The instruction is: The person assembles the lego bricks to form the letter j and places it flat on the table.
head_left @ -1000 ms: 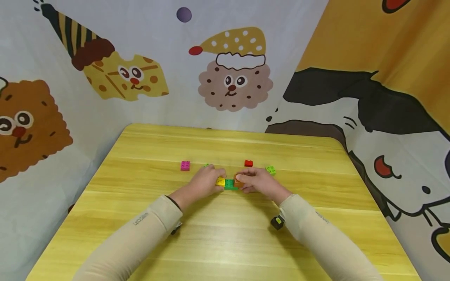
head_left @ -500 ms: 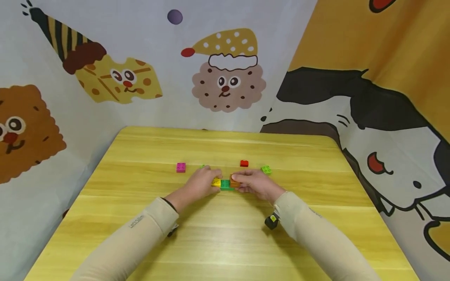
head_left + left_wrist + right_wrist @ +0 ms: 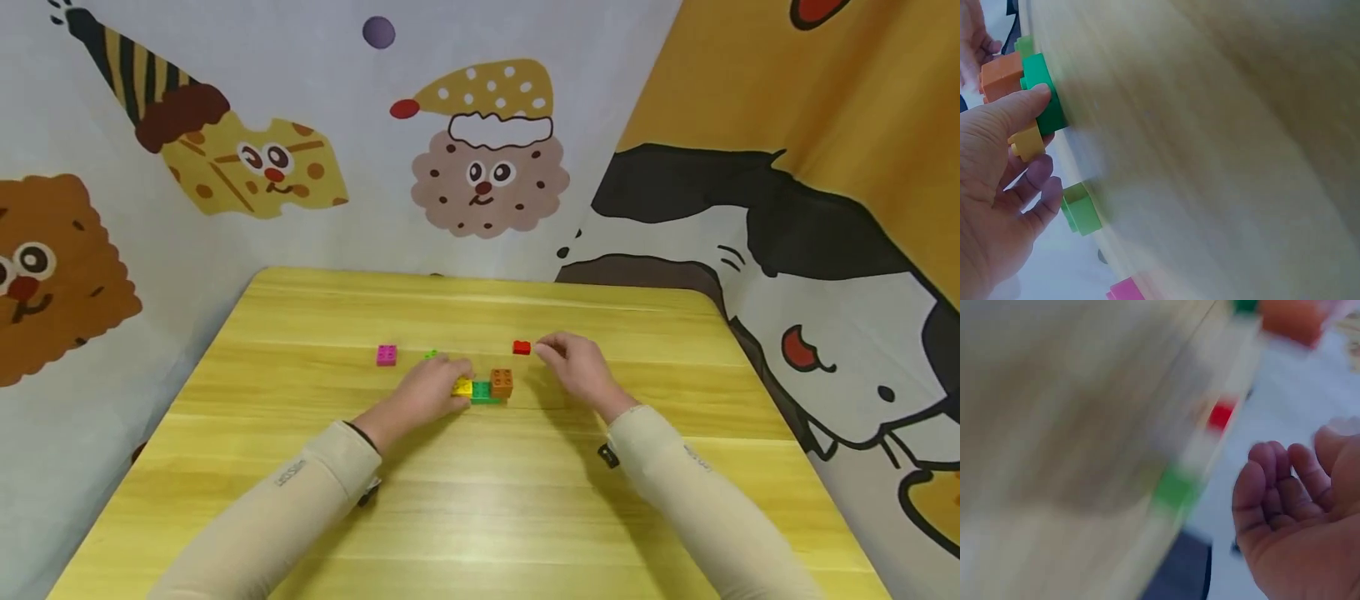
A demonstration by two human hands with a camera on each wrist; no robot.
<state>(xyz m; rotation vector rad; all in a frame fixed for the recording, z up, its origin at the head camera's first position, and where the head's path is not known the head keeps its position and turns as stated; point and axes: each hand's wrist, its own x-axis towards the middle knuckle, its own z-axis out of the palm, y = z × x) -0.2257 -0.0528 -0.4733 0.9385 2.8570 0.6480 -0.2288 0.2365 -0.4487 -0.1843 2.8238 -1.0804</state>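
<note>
A small block assembly lies on the table: a green toy brick (image 3: 481,392) carries a yellow brick (image 3: 462,387) at its left and an orange-brown brick (image 3: 501,382) at its right. My left hand (image 3: 427,390) pinches its left end, the thumb pressed on the green brick (image 3: 1044,94) in the left wrist view and fingers by the yellow brick (image 3: 1027,142). My right hand (image 3: 581,371) holds nothing; its fingers curl loosely, fingertips just right of a red brick (image 3: 522,347). The right wrist view is blurred around that hand (image 3: 1300,512).
A magenta brick (image 3: 386,355) sits to the left. One light green brick (image 3: 431,355) is partly behind my left hand. Another light green brick (image 3: 1174,487), hidden by my right hand in the head view, shows blurred in the right wrist view. A printed cloth (image 3: 300,242) hangs behind the table.
My right hand has let go of the orange-brown brick, which stays on the green one, and has moved right and away toward the red brick. My left hand keeps its place.
</note>
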